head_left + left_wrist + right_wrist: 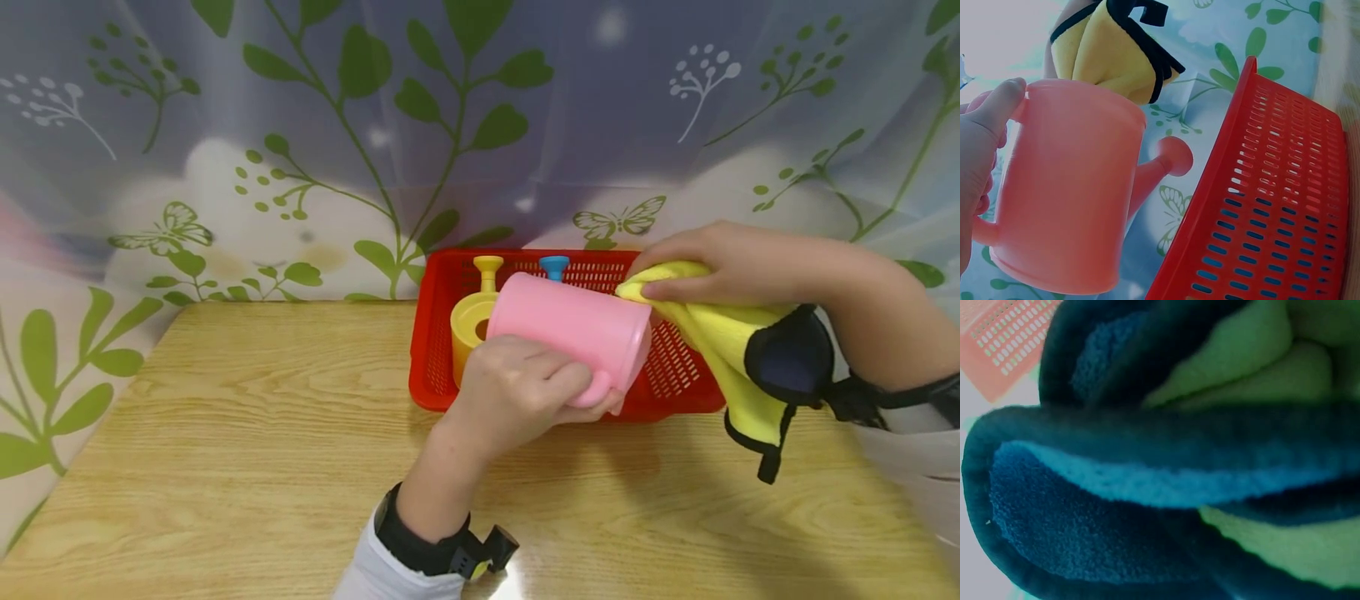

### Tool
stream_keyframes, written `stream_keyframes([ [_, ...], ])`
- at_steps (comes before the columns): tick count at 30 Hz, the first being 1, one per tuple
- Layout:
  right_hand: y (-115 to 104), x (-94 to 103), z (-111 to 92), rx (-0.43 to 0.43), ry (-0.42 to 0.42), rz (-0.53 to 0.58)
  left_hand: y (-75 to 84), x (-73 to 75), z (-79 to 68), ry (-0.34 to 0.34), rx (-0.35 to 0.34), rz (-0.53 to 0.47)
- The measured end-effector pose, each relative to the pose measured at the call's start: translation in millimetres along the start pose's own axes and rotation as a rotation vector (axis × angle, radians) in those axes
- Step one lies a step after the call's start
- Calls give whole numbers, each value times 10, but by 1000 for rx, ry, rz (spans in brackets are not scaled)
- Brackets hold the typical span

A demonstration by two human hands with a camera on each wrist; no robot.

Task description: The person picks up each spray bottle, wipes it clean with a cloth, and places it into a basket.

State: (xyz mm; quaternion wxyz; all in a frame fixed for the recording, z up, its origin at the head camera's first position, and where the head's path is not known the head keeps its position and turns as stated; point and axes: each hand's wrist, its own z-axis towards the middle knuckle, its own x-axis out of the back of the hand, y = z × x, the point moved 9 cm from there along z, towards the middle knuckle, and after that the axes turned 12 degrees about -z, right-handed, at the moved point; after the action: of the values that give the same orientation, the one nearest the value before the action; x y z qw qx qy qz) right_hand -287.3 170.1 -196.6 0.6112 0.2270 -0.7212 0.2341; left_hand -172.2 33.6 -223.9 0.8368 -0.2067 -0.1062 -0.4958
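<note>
My left hand [517, 383] grips the handle of a pink toy watering can [570, 321], which is tipped on its side above the red basket. In the left wrist view, the spout of the can [1072, 187] points away from that hand. My right hand [705, 258] pinches a yellow cloth [712, 333] with black edging and holds it against the can's right-hand end. The cloth's lower part hangs loose. Close up in the right wrist view, folds of the cloth [1085, 531] show a dark blue side and hide the fingertips.
A red perforated basket [422, 342] stands on the wooden table [262, 450] by the patterned backdrop [330, 167]. Inside it are a yellow watering can [461, 337] and a blue spout-like piece [553, 265], partly hidden behind the pink can.
</note>
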Motion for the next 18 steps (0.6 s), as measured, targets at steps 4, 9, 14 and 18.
stream_keyframes([
  [4, 37, -13, -35, 8, -13, 12, 7, -8, 9, 1, -5, -2],
  [9, 47, -21, -31, 24, -25, 32, 25, -11, 9, 7, -17, -6],
  [14, 11, -15, 29, 43, -26, 33, 62, -1, 15, 26, -45, -8],
  [18, -35, -7, 81, 52, -43, 18, 103, -11, 29, 34, -68, -2],
])
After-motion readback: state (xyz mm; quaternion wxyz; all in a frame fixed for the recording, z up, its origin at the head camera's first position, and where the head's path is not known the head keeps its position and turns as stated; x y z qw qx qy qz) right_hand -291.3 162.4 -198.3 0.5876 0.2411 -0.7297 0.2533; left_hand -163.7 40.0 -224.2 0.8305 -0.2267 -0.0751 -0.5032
